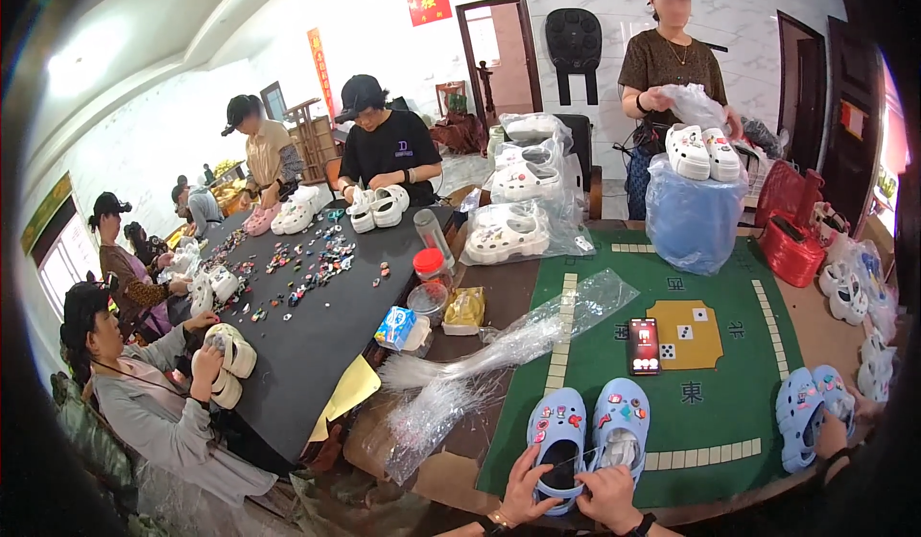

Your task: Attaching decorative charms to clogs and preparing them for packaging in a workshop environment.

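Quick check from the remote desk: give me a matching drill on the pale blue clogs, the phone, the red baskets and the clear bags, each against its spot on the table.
1 pale blue clogs
2 phone
3 red baskets
4 clear plastic bags

a far right edge of the green mat
b under both hands at the near edge
c left of the mat, spread out
d mid-mat, beside the yellow square

Pairs: 1-b, 2-d, 3-a, 4-c

A green-topped bench carries 2 light blue clogs at its near edge, a phone at its middle, a bagged blue stack at its far edge and clear plastic bags over its left edge.
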`<action>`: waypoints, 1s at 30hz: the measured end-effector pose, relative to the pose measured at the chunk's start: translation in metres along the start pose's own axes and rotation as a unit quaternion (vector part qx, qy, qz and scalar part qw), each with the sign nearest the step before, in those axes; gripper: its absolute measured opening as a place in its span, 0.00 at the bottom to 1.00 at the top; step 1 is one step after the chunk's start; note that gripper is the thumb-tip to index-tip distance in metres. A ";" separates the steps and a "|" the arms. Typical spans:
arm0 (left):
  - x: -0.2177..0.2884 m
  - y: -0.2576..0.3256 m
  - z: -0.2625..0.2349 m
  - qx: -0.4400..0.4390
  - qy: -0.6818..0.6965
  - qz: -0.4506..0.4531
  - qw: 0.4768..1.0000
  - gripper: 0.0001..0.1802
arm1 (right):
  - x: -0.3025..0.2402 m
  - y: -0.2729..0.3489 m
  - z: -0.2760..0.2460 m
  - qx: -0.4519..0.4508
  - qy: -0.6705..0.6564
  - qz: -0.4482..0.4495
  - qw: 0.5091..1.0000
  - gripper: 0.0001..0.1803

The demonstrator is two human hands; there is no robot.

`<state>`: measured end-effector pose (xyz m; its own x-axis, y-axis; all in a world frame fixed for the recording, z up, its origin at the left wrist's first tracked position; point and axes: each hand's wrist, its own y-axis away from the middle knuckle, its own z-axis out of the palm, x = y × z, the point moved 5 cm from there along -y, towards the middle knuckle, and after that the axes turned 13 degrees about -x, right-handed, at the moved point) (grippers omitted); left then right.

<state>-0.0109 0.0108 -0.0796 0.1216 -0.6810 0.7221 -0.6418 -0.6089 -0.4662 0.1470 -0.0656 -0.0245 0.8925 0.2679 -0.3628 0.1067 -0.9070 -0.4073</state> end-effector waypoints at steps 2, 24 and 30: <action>-0.003 0.003 0.001 0.000 -0.007 -0.007 1.000 0.36 | 0.001 0.001 0.003 -0.014 -0.004 0.011 1.000 0.14; 0.017 -0.017 -0.050 -0.171 0.034 -0.064 0.983 0.34 | -0.001 0.002 0.002 0.013 -0.007 -0.006 1.000 0.16; -0.005 -0.009 -0.084 -0.103 0.056 -0.204 0.972 0.28 | 0.001 0.003 0.003 0.015 -0.011 -0.007 1.000 0.16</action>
<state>-0.0695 0.0533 -0.0359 0.3223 -0.3435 0.8821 -0.6972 -0.7165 -0.0242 0.1464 -0.0669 -0.0287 0.8811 0.2888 -0.3746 0.1068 -0.8931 -0.4371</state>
